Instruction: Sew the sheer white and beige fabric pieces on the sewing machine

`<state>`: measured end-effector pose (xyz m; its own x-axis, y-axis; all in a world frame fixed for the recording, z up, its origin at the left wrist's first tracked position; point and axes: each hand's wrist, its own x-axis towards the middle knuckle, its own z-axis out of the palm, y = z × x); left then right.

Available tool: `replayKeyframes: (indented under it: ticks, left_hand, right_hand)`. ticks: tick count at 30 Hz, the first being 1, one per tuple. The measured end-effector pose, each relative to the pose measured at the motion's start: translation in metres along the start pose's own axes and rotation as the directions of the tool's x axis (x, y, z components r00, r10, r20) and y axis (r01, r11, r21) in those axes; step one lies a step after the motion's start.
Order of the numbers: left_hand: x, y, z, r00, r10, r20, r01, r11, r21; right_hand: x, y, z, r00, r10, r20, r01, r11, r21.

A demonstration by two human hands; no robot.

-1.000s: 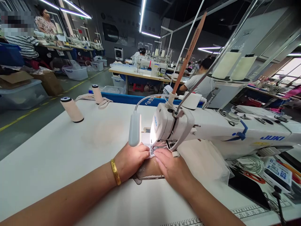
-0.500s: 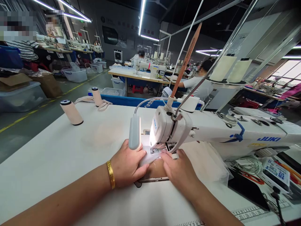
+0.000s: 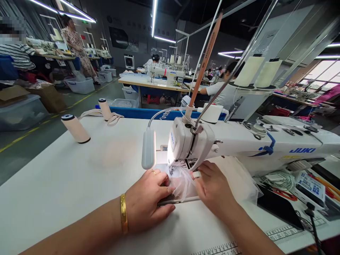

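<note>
1. The left hand [image 3: 148, 200] lies low in the middle of the frame, a gold bangle [image 3: 123, 219] on its wrist; its fingers [image 3: 162, 180] are curled narrow and pinch the left edge of a thin, translucent white piece of fabric [image 3: 183, 186].
2. The right hand [image 3: 215, 186] sits just right of centre; its fingers rest flat and close together on the right side of the same fabric, pressing rather than gripping; a pale ring or thimble shows on one finger.
3. The fabric lies bunched between the two hands, just below the needle area of the white Juki sewing machine [image 3: 239, 141], over the plate in the white table [image 3: 66, 177].
4. A grey gooseneck lamp [image 3: 148, 149] hangs just left of the machine head, above the left hand.
5. Two cream thread cones [image 3: 75, 128] stand on the table at the left of the frame, well apart from the hands.
6. In the upper left and centre background, other people are at further sewing tables.
</note>
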<state>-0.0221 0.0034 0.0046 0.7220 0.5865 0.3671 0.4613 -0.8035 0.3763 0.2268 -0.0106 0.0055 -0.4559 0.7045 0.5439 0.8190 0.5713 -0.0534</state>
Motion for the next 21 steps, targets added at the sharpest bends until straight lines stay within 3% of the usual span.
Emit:
replayKeyframes:
  ticks: [5, 11, 21]
  left_hand:
    - [0.002, 0.003, 0.0, 1.0, 0.016, 0.02, -0.015, 0.999, -0.033]
    - [0.004, -0.005, 0.0, 0.996, 0.067, -0.066, -0.064, 0.997, 0.046]
    - [0.002, 0.003, 0.001, 0.99, 0.108, -0.088, -0.1, 0.991, 0.092]
  right_hand:
    - [0.002, -0.026, 0.001, 0.978, -0.116, 0.174, 0.067, 0.962, 0.266]
    - [0.002, -0.026, 0.004, 0.965, -0.136, 0.222, 0.077, 0.964, 0.256]
    - [0.001, -0.023, 0.004, 0.967, -0.113, 0.228, 0.061, 0.973, 0.224]
